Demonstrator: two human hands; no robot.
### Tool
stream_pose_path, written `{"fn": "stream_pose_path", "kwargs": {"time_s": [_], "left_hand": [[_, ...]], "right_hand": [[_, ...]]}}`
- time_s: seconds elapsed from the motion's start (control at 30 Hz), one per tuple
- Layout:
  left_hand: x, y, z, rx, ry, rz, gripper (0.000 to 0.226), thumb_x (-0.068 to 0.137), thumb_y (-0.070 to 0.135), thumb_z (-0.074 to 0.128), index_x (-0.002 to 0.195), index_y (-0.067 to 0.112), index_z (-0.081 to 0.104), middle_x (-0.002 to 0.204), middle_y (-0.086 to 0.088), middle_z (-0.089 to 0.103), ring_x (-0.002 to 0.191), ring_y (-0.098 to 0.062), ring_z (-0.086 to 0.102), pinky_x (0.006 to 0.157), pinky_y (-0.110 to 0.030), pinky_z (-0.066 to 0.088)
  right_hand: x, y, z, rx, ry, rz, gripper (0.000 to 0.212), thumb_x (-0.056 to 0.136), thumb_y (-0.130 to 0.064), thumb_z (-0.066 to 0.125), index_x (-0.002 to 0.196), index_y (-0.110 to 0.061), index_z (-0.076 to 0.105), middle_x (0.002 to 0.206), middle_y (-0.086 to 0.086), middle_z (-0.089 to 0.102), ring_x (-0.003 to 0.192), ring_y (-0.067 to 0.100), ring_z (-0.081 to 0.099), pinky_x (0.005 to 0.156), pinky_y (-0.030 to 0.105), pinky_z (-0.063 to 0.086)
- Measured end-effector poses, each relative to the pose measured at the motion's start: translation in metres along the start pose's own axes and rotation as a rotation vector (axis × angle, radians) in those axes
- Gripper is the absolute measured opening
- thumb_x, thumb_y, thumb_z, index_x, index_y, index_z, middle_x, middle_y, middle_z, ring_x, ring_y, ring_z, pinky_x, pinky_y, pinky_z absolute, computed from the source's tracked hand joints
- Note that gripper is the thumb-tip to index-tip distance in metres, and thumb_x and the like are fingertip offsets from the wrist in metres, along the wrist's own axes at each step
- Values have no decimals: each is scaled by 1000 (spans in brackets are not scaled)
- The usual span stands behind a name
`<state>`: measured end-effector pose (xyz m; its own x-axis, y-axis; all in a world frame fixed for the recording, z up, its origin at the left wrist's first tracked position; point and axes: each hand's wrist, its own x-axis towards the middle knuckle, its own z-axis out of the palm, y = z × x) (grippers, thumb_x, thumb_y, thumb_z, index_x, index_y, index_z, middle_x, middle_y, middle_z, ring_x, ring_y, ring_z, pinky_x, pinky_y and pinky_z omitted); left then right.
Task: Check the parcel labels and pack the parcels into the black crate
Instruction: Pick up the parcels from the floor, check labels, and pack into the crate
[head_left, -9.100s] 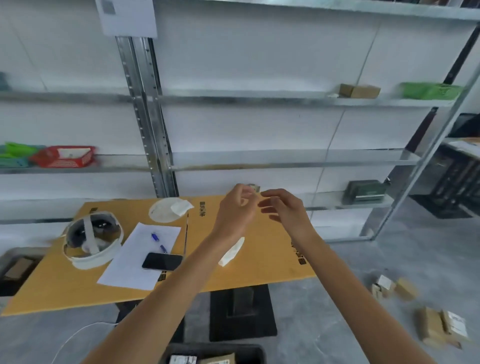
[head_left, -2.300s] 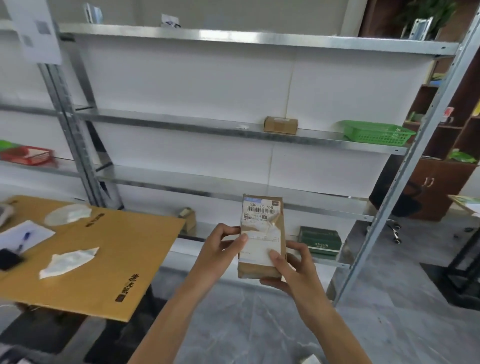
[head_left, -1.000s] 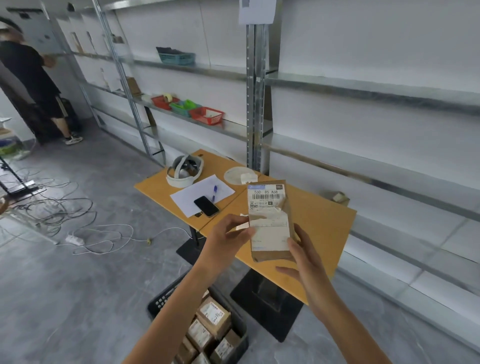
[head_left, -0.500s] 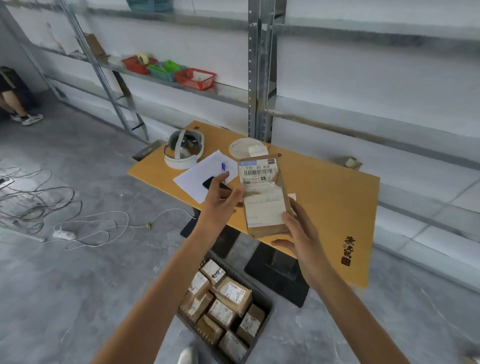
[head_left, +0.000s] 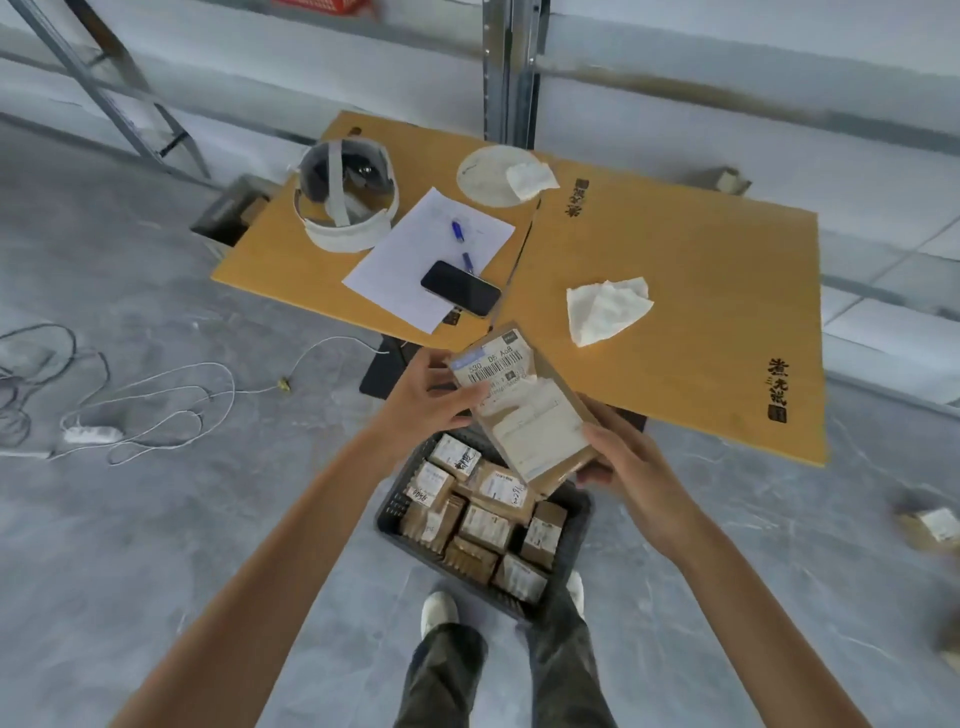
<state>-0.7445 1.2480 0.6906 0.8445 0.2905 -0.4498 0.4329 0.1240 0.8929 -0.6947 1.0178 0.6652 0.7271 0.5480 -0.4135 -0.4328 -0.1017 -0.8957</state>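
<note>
parcel (head_left: 524, 405): brown box held in the middle of the frame, above the far end of the crate and in front of the table's near edge; tilted, its white label with a barcode facing up
left hand (head_left: 426, 400): grips the parcel's upper left end, thumb lying on the label beside the barcode, fingers behind the box
right hand (head_left: 623, 457): holds the parcel's lower right corner, thumb on the face, fingers curled underneath
black crate (head_left: 581, 525): on the grey floor at lower centre, just ahead of the person's shoes (head_left: 439, 613)
packed parcels (head_left: 483, 525): many small brown boxes with white labels, filling the crate side by side
table (head_left: 675, 249): orange-brown top across the upper middle, black printed characters near its right edge
headset (head_left: 345, 200): white, at the table's upper left corner
sheet of paper (head_left: 415, 260): white, right of the headset, with a blue pen (head_left: 460, 234) on it
phone (head_left: 460, 288): black, lying on the sheet's lower right part
tissue (head_left: 605, 309): crumpled, white, near the table's centre
round disc (head_left: 480, 174): pale, at the table's far edge, a small tissue on it
cables (head_left: 171, 395): white loops on the floor, left of frame
loose parcel (head_left: 930, 527): on the floor at the right edge, blurred
</note>
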Motion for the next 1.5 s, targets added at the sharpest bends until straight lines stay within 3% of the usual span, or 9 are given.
{"fn": "stream_pose_path", "kwargs": {"time_s": [0.3, 0.53, 0.9, 1.07, 1.17, 1.23, 1.3, 1.4, 1.5], "left_hand": [[80, -139, -10, -173, 106, -324, 46, 74, 15, 78, 103, 12, 42, 108, -9, 64, 89, -19, 69, 70, -30, 59], [118, -339, -27, 599, 70, -422, 41, 78, 51, 65, 100, 16, 58, 95, 2, 61, 72, -8, 51, 55, -17, 37], [226, -585, -76, 1284, 19, -405, 45, 93, 26, 48, 135, 14, 39, 136, -6, 47, 119, -23, 45, 94, -35, 40], [239, -649, -82, 1441, -222, -460, 51, 93, 19, 44, 142, 11, 32, 145, -12, 35, 129, -29, 40, 106, -42, 35], [244, -666, -87, 1491, -279, -481, 66, 93, 26, 45, 149, 13, 13, 156, -17, 9, 139, -33, 26, 109, -45, 30], [249, -668, -90, 1549, -338, -477, 70, 92, 32, 46, 150, 15, 10, 156, -15, 5, 142, -32, 17, 109, -46, 27], [252, -661, -94, 1601, -375, -466, 68, 92, 35, 47, 149, 15, 16, 154, -12, 13, 142, -31, 16, 108, -45, 27], [248, -636, -98, 1578, -385, -438, 50, 93, 29, 44, 141, 15, 35, 146, -11, 31, 136, -30, 27, 103, -42, 33], [232, -581, -97, 1522, -438, -399, 38, 94, 23, 41, 132, 14, 45, 133, -12, 47, 123, -29, 44, 91, -38, 40]], "right_hand": [[76, 129, 8, 145, 299, 250, 38, 82, -21, 68, 113, -29, 47, 115, 1, 62, 107, 15, 62, 85, 31, 52], [117, 305, 22, -34, 336, 554, 44, 81, -29, 72, 112, -38, 43, 120, -8, 55, 103, 11, 57, 92, 40, 53], [275, 569, 63, -412, 136, 641, 61, 87, -30, 64, 140, -17, 38, 137, 3, 47, 123, 25, 51, 100, 44, 47], [319, 649, 101, -397, 201, 708, 55, 89, -22, 62, 137, -14, 37, 125, 6, 57, 105, 23, 59, 76, 29, 51], [329, 675, 124, -369, 311, 728, 33, 91, -12, 59, 120, -8, 42, 113, 14, 59, 90, 21, 55, 64, 22, 46], [329, 681, 131, -527, 249, 687, 44, 92, -17, 57, 129, -5, 38, 125, 20, 51, 109, 30, 53, 85, 31, 46], [327, 674, 130, -690, 173, 636, 64, 92, -23, 56, 144, -3, 24, 141, 23, 37, 126, 36, 43, 98, 34, 40], [314, 637, 116, -710, 185, 559, 77, 95, -16, 53, 152, -15, 1, 148, 22, 24, 112, 30, 56, 63, 15, 45], [293, 567, 93, -733, 120, 471, 70, 96, -16, 49, 152, -20, 7, 147, 16, 33, 104, 20, 61, 71, 16, 45]]}}
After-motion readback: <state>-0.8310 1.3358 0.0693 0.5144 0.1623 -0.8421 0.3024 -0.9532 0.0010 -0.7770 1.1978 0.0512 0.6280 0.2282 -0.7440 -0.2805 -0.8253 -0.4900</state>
